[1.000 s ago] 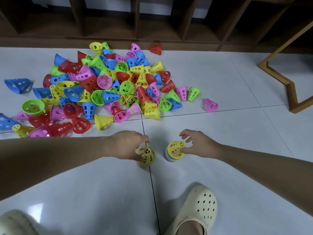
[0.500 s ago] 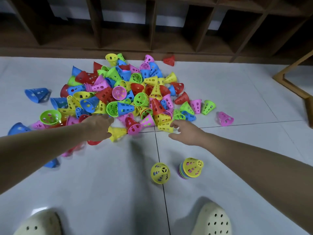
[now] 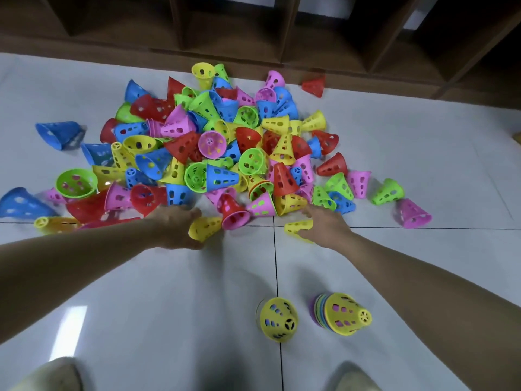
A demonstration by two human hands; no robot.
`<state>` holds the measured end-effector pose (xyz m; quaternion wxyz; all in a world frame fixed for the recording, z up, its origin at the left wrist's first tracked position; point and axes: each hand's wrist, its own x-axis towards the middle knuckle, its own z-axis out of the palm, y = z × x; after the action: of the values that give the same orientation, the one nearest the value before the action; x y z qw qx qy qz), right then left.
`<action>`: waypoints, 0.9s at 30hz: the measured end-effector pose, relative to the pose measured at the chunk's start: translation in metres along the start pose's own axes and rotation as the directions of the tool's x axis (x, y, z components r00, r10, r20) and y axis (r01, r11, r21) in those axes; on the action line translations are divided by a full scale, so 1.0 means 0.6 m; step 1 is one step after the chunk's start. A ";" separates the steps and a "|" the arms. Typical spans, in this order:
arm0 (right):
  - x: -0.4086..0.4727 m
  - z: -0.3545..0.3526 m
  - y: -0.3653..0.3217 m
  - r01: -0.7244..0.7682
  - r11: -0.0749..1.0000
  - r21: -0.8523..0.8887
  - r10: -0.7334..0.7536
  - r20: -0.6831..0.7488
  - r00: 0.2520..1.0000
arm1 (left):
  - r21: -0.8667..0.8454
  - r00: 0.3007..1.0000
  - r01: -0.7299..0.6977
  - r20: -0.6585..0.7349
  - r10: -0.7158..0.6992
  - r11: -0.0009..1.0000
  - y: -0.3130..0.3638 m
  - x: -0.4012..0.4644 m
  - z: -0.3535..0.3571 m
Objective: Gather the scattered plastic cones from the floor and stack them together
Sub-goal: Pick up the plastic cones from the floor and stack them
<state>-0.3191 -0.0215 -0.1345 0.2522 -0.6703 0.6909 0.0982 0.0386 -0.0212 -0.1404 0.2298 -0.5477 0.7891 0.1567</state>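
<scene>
Clearly mid-gather: big heap of plastic cones (image 3: pixel 214 153) spread across the white floor (image 3: pixel 141 306) by the wooden shelving (image 3: pixel 253 24), only two short stacks (image 3: pixel 342 313) built near the feet. Left hand (image 3: pixel 174 227) curled round a yellow cone (image 3: pixel 204 227) at the heap's near edge; right hand (image 3: pixel 324 225) closing over another yellow cone (image 3: pixel 298 228), grip not fully seen. Next, probably: lift both, turn them wide end down, carry back, seat squarely on the stacks.
</scene>
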 end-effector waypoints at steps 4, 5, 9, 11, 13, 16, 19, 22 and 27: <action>-0.005 0.028 0.019 -0.087 0.992 0.093 0.077 0.107 0.991 | -0.039 1.000 0.015 0.021 -0.014 0.999 0.016 -0.003 0.013; -0.009 0.035 0.021 -0.079 0.995 0.062 0.072 0.115 0.991 | -0.044 1.000 0.007 0.025 -0.006 0.999 0.020 -0.006 0.017; -0.030 0.037 0.016 -0.064 0.996 0.069 0.056 0.111 0.992 | -0.238 1.000 -0.011 -0.028 0.004 0.971 0.035 -0.025 0.025; -0.043 0.027 0.010 -0.055 0.982 0.182 0.040 0.087 0.995 | -0.408 0.995 -0.041 -0.097 0.002 0.912 0.045 -0.035 0.020; -0.061 0.012 0.002 -0.064 0.926 0.372 0.044 0.063 0.997 | -0.591 0.988 -0.099 -0.155 0.008 0.801 0.060 -0.048 0.006; -0.101 -0.017 -0.004 -0.080 0.804 0.590 0.070 0.040 0.997 | -0.737 0.975 -0.186 -0.221 0.028 0.650 0.095 -0.073 -0.026; -0.147 -0.033 0.000 -0.105 0.646 0.756 0.090 0.061 0.994 | -0.799 0.968 -0.239 -0.244 0.066 0.551 0.132 -0.104 -0.048; -0.193 -0.052 0.006 -0.108 0.516 0.850 0.140 0.041 0.989 | -0.813 0.937 -0.349 -0.318 0.147 0.465 0.171 -0.139 -0.054; -0.257 -0.058 0.041 -0.002 0.554 0.833 0.178 -0.116 0.977 | -0.744 0.888 -0.458 -0.403 0.221 0.485 0.218 -0.184 -0.044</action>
<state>-0.3545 0.0993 -0.0356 0.4662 -0.4426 0.7098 -0.2881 -0.0564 0.0992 -0.0597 -0.1912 -0.4366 0.7379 0.4778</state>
